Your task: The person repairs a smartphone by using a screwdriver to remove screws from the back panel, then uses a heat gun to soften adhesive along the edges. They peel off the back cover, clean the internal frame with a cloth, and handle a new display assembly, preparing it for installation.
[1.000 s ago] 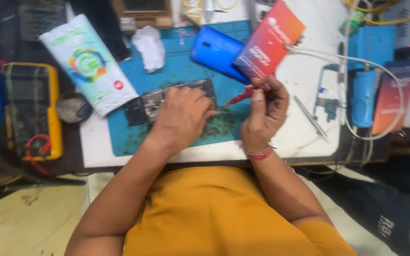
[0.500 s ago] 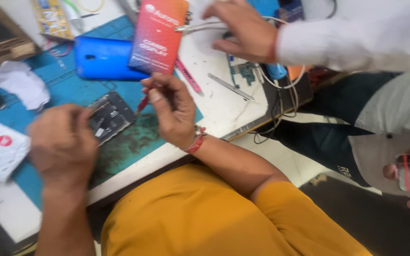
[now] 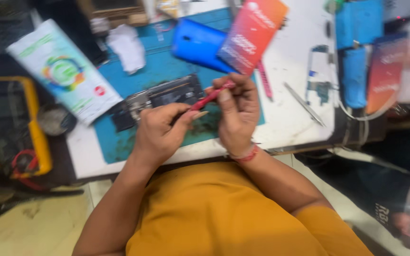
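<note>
Cluttered white bench (image 3: 290,118), teal mat (image 3: 167,71): both hands, left (image 3: 160,132) and right (image 3: 236,114), were pinched shut around a red screwdriver (image 3: 209,98), opened phone (image 3: 157,99) just behind them.

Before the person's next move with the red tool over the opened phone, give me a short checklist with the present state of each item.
1. Red tool held: ok, both the left hand and right hand grip it.
2. Opened phone lying on the teal mat: ok.
3. Tool tip position on the phone: cannot tell, the left hand hides it.
4. Blue back cover set clear of the phone: ok, it lies further back on the mat.
5. Tweezers within reach: ok, on the white tabletop to the right.
6. Sharp view: not ok, the picture is blurred.
</note>
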